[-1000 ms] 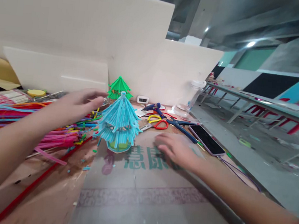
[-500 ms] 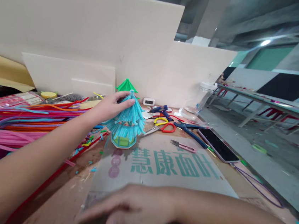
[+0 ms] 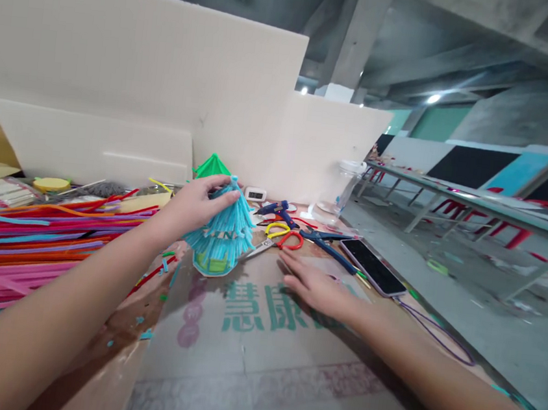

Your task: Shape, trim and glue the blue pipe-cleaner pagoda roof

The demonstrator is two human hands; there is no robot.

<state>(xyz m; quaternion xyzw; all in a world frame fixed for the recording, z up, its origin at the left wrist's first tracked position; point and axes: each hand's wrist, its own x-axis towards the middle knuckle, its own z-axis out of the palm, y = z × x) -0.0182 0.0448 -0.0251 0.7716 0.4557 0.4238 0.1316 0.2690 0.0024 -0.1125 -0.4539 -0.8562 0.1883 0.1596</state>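
Observation:
My left hand (image 3: 193, 206) grips the top of a light blue pipe-cleaner tree (image 3: 222, 235), which is tilted and lifted slightly off the cardboard sheet (image 3: 258, 353). My right hand (image 3: 317, 288) lies flat on the cardboard with fingers stretched out, just right of the tree and near red-and-yellow-handled scissors (image 3: 277, 239). A green pipe-cleaner tree (image 3: 209, 165) stands behind the blue one.
A heap of coloured pipe cleaners (image 3: 30, 238) fills the left. A blue glue gun (image 3: 276, 208), dark blue scissors (image 3: 322, 239), a phone (image 3: 372, 267) with a purple cable, a small white clock (image 3: 255, 194) and a clear jar (image 3: 337, 189) lie at the back right. White foam boards (image 3: 135, 79) stand behind.
My right hand moved from the near edge forward to beside the tree, covering the small pink tool. My left hand stays on the blue tree, which now tilts.

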